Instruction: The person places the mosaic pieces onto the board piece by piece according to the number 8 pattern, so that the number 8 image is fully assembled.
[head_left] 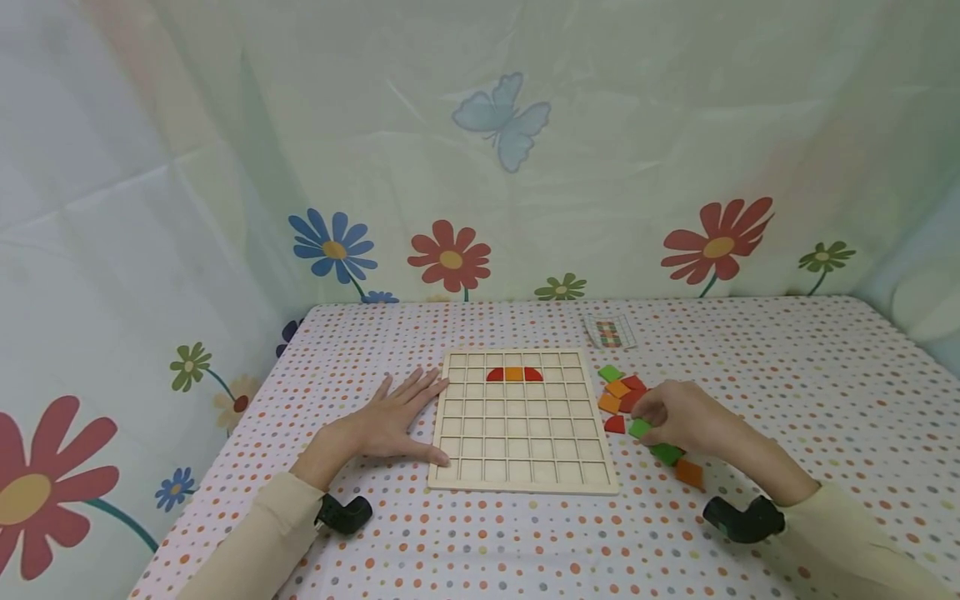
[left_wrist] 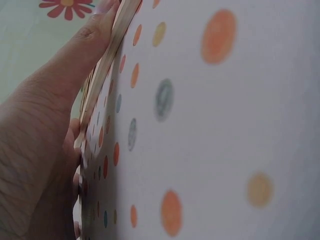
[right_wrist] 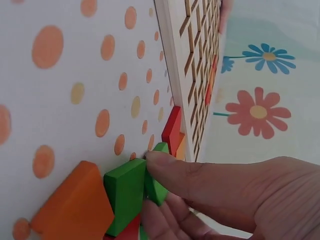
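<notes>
A wooden grid board [head_left: 525, 450] lies on the table, with two red quarter-round tiles and an orange square tile [head_left: 513, 374] side by side in one of its upper rows. My left hand [head_left: 390, 421] rests with spread fingers at the board's left edge, the thumb near its lower corner. Right of the board, my right hand [head_left: 686, 417] pinches a green tile [right_wrist: 157, 185] between thumb and fingers, low among the loose tiles. Close by that hand are another green tile [right_wrist: 125, 195] and an orange tile [right_wrist: 77, 205]. The fingertips are partly hidden in the head view.
Loose red, orange and green tiles, among them a red quarter-round one [head_left: 615, 424], lie along the board's right side. Behind them is a small card [head_left: 610, 332] with a coloured grid pattern. A dotted cloth [head_left: 465, 550] covers the table, and a flowered curtain [head_left: 600, 167] hangs behind.
</notes>
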